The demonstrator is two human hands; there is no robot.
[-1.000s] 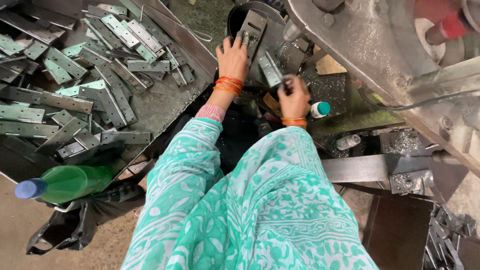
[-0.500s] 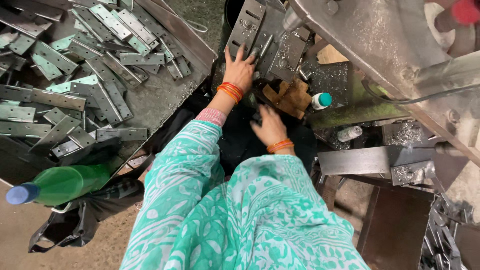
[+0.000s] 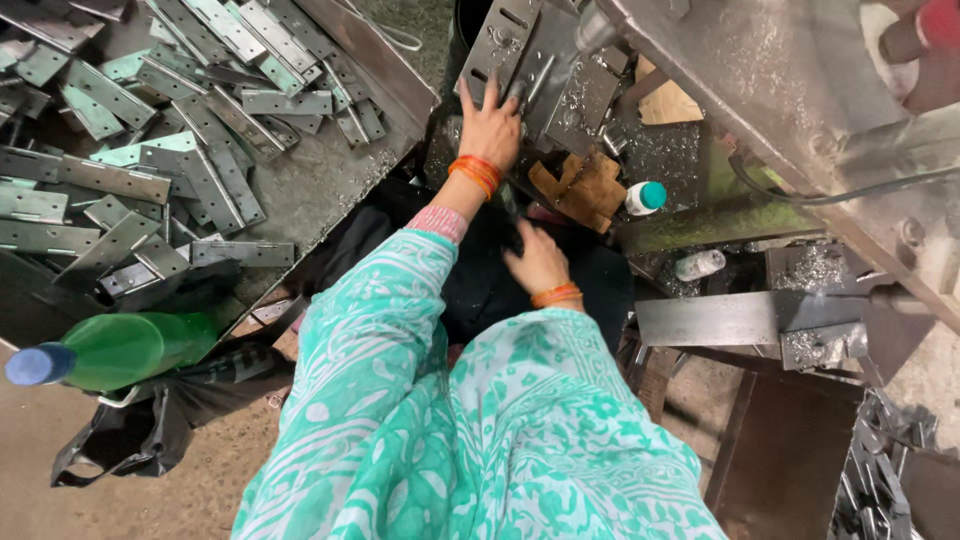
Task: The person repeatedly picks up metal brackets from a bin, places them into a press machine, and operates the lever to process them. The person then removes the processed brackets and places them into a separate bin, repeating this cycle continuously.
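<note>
One flat slotted metal plate (image 3: pixel 500 45) is lying on the machine bed, looking stiff, heavy and sharp-edged, so its long sides are seeming safest to hold. Left hand (image 3: pixel 492 125) is pressing it, grip spread; right hand (image 3: pixel 537 262) is hovering below, fingers loose, over dark cloth

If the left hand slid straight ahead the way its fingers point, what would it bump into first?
The left hand already lies flat on a grey slotted metal plate. Sliding on, it would probably run up that plate toward the machine body, though depth is unclear.
</note>
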